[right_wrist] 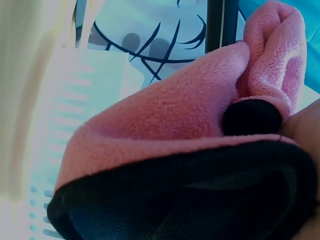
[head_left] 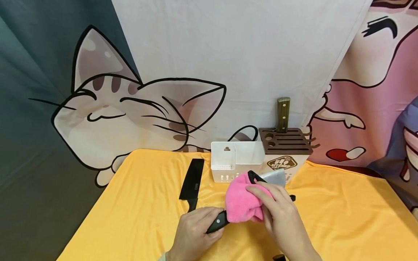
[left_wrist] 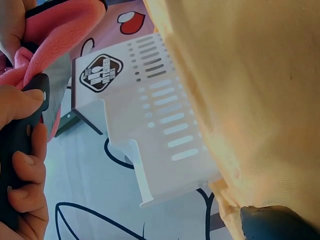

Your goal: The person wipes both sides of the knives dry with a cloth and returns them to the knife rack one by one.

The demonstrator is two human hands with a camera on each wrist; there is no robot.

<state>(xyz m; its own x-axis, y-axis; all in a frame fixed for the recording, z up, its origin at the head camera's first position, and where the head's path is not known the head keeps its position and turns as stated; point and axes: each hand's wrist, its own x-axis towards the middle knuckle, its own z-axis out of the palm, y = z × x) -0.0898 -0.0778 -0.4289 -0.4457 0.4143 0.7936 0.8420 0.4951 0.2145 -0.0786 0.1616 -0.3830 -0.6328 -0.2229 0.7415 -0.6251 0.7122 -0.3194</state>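
Note:
My left hand [head_left: 197, 228] grips the black riveted handle [head_left: 217, 222] of a knife, its fingers curled round it in the left wrist view. My right hand [head_left: 283, 214] holds a fluffy pink cloth [head_left: 243, 199] with black edging, wrapped over the knife's blade. A wide stretch of the silvery blade [head_left: 275, 177] shows past the cloth; the part under the cloth is hidden. Pink folds and the dark edging [right_wrist: 165, 162] fill much of the right wrist view. To the left, a black cleaver [head_left: 192, 177] lies flat on the yellow cloth.
Behind my hands stands a white knife holder [head_left: 294, 163] with a slotted brown top [head_left: 285, 141]. A wooden-handled knife [head_left: 283, 114] stands upright in it. Attached at its left is a white open caddy [head_left: 223, 166]. A yellow cloth [head_left: 147, 203] covers the table, against a cartoon-printed curtain [head_left: 228, 47].

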